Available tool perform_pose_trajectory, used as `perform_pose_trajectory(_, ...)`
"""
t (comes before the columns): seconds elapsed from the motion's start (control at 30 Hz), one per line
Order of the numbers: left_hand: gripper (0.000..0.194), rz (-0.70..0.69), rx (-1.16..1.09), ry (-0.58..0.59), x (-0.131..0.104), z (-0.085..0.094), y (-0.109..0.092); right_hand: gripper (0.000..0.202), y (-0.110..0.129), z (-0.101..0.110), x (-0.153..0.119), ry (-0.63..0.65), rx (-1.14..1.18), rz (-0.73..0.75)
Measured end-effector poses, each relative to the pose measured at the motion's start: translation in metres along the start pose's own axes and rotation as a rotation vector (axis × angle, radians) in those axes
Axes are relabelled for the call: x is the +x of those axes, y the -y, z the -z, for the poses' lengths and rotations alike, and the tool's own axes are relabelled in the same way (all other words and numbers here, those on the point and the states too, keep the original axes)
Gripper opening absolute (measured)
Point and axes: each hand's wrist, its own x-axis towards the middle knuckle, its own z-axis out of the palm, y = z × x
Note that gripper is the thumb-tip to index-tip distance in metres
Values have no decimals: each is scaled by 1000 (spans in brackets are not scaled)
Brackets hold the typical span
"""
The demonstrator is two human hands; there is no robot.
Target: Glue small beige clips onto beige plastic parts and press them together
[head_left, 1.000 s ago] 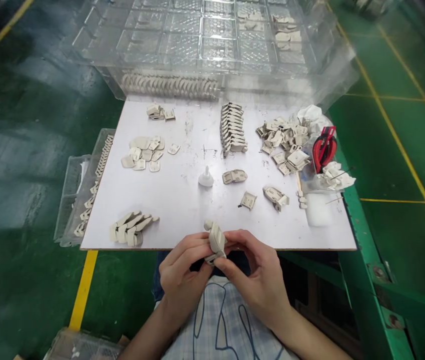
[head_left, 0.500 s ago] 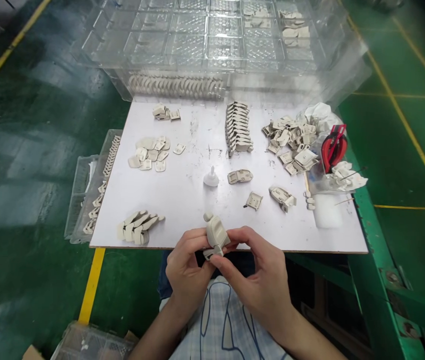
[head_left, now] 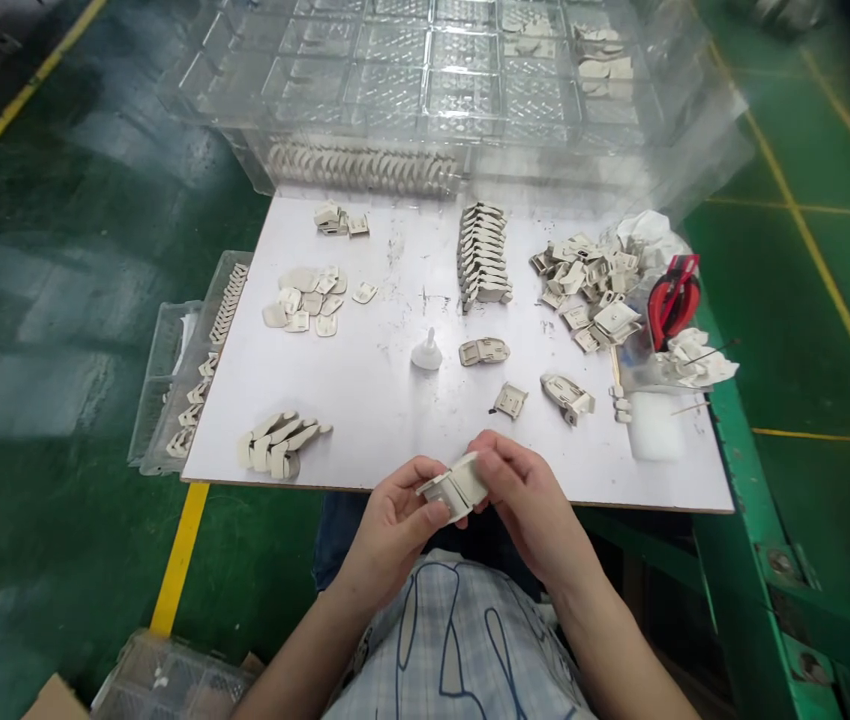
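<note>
Between both hands, at the front edge of the white board (head_left: pixel 380 430), is a beige plastic part (head_left: pixel 456 486). My left hand (head_left: pixel 399 520) pinches its left end between thumb and fingers. The right end is gripped by my right hand (head_left: pixel 522 490), thumb on top. Just beyond the hands lie a small square piece (head_left: pixel 510 401), a longer clip-like part (head_left: pixel 567 397) and an oval part (head_left: pixel 484 351). A white cone-shaped piece (head_left: pixel 426 352) stands near the board's middle.
Nested parts (head_left: pixel 280 445) sit front left, flat covers (head_left: pixel 312 298) behind them. A stacked row (head_left: pixel 483 255) is at back centre, a loose pile (head_left: pixel 586 280) to its right beside red-handled pliers (head_left: pixel 673 300). Clear compartment trays (head_left: pixel 425 110) line the back.
The held part has been turned from upright to lying tilted, showing its flatter, paneled side. My right hand has shifted its grip to the part's right end.
</note>
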Motion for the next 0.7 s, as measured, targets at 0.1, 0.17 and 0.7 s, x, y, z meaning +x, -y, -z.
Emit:
perform_pose_trajectory(0.1, 35, -10, 13, -44, -3, 1, 3, 40, -4, -2, -2, 4, 59, -63)
perform_pose_trajectory(0.17, 33, -32, 41, -81, -5, 1, 6, 39, -6, -6, -5, -65, 37, -31)
perform_pose_trajectory(0.7, 38, 123, -216, -54, 2, -7, 1, 27, -16, 19, -5, -53, -293, 310)
